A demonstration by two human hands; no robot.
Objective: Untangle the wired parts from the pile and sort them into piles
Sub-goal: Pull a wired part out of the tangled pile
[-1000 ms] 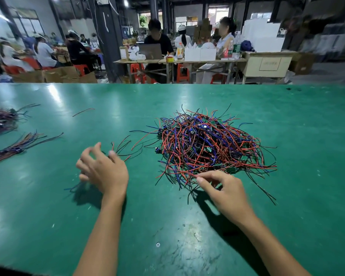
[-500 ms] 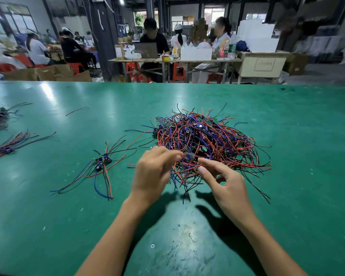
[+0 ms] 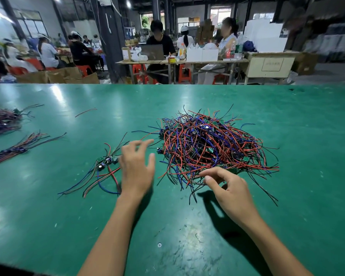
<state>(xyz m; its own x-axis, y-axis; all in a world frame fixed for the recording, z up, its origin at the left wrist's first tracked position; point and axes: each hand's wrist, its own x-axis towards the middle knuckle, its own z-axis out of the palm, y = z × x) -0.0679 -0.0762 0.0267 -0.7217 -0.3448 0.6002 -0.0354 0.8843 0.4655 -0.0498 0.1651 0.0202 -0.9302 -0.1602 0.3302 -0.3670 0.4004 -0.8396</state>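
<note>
A tangled pile of wired parts (image 3: 211, 148), red, blue and black leads on small green boards, lies mid-table. My right hand (image 3: 229, 190) is at its near edge, thumb and forefinger pinching together on wires there. My left hand (image 3: 136, 168) hovers just left of the pile with fingers spread, holding nothing. Beside that hand, on its left, a small group of separated parts (image 3: 107, 162) lies with leads trailing toward me.
On the green table (image 3: 187, 246), two sorted bundles lie at the far left (image 3: 14, 150) (image 3: 2, 120), and a single loose red wire (image 3: 86, 112) behind them. People sit at other tables beyond the far edge.
My left hand, which was pinching at the pile's near edge, has let go, spread open and shifted a little left. My right hand has closed thumb and forefinger on wires at the pile's edge.
</note>
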